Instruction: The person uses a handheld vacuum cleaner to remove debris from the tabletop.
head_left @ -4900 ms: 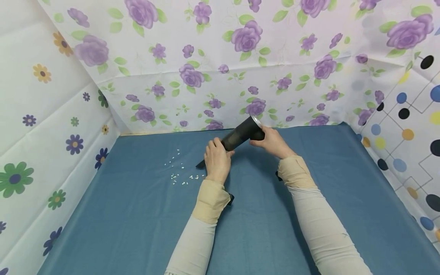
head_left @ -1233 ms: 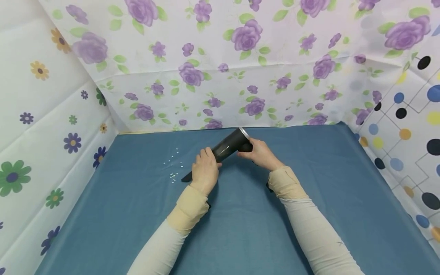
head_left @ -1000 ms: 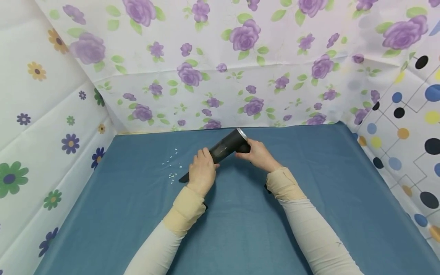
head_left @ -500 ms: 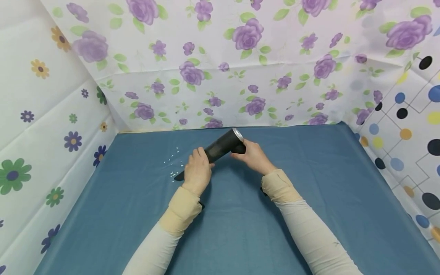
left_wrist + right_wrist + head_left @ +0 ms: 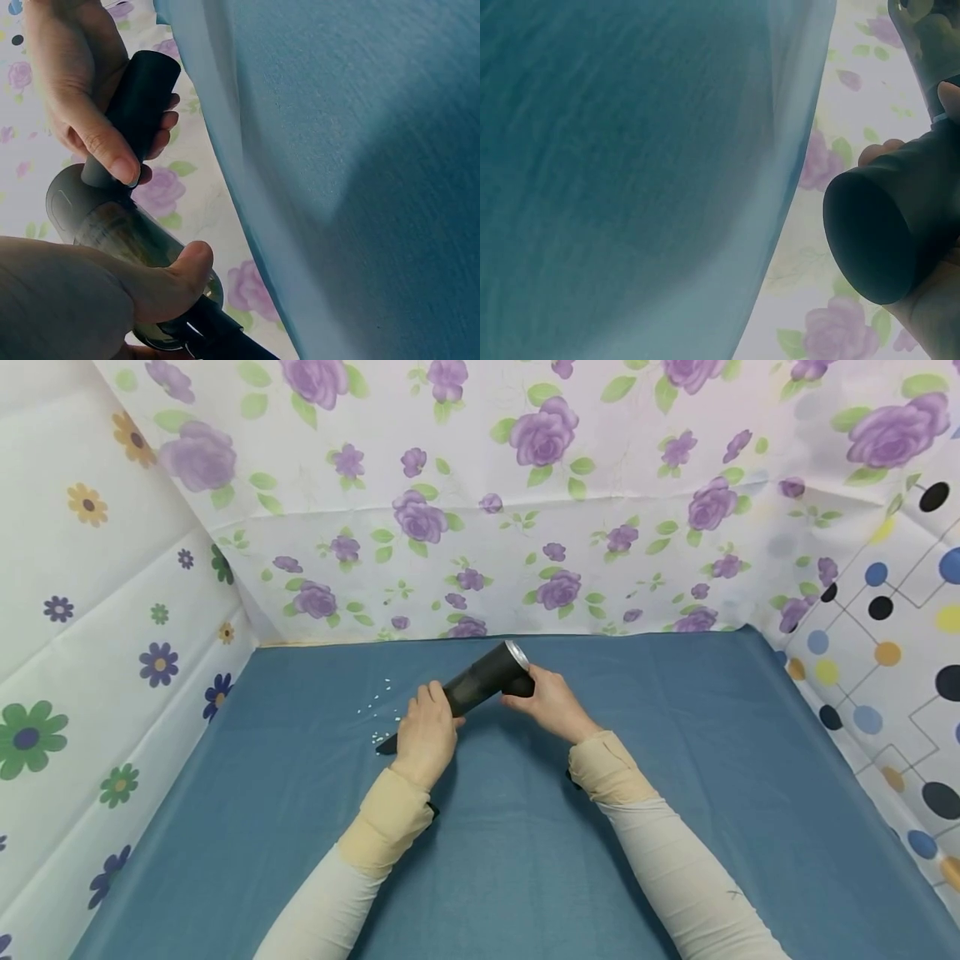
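Observation:
A black handheld vacuum cleaner (image 5: 480, 681) with a smoky see-through canister and a silver rim is held tilted over the blue cloth, its slim crevice nozzle (image 5: 387, 747) pointing down to the left. My right hand (image 5: 553, 703) grips the short handle (image 5: 144, 101), thumb along one side and fingers wrapped round the other. Around the canister's lower front, near the nozzle's base, my left hand (image 5: 426, 732) holds on. Small white bits (image 5: 377, 738) lie scattered on the cloth, some right by the nozzle tip. In the right wrist view the handle's round end (image 5: 868, 236) faces the camera.
Blue cloth (image 5: 495, 860) covers the table. Behind it hangs a white sheet with purple flowers (image 5: 420, 518); a flowered sheet (image 5: 120, 785) stands at left and a dotted one (image 5: 888, 652) at right.
Both hands have carried the vacuum cleaner left and slightly toward me. White bits seen near the nozzle about five seconds ago are gone from the cloth. Over the last half second it has shifted slightly left.

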`<state>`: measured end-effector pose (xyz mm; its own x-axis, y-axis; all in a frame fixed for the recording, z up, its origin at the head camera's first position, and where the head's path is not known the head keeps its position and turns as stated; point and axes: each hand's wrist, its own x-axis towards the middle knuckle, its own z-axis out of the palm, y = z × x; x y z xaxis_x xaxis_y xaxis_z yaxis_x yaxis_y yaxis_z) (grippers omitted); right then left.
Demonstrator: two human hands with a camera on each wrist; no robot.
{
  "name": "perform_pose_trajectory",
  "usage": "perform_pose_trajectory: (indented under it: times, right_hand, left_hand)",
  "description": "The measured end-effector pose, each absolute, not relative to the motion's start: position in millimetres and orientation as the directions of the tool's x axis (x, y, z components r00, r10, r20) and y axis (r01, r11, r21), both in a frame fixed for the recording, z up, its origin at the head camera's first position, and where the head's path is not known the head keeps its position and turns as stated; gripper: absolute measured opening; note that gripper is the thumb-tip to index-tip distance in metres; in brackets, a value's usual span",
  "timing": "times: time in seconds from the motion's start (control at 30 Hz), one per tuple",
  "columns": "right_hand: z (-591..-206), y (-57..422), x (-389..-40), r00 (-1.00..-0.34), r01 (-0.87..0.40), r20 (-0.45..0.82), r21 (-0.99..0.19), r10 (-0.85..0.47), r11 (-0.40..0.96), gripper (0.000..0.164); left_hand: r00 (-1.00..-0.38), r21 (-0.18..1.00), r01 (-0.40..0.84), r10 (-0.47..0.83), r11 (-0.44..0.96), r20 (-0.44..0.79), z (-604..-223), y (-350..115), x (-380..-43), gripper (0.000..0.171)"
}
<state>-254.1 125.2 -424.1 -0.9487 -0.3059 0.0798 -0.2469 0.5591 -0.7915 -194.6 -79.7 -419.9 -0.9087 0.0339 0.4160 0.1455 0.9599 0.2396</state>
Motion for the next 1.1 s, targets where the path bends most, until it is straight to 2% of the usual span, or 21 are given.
perform_pose_trajectory:
  times: [0.37,0.8,1.1]
  right_hand:
    - [-422,121,-253,-0.946,-0.253,0.088,-0.802,-0.311,0.541,0.048]
    - [-421,128,-254,-0.967,-0.237,0.135,-0.789,-0.216,0.567,0.05]
    - [-425,124,-255,-0.968,-0.234,0.134,-0.784,-0.212,0.575,0.05]
  left_hand:
    - [-0.901,0.243,0.136,0.017,0.96,0.434,-420,-83,-193,0.057]
    - [-0.877,0.255,0.165,0.023,0.953,0.48,-420,-74,-207,0.055]
    - [-0.901,0.278,0.159,0.024,0.947,0.433,-420,-79,-206,0.055]
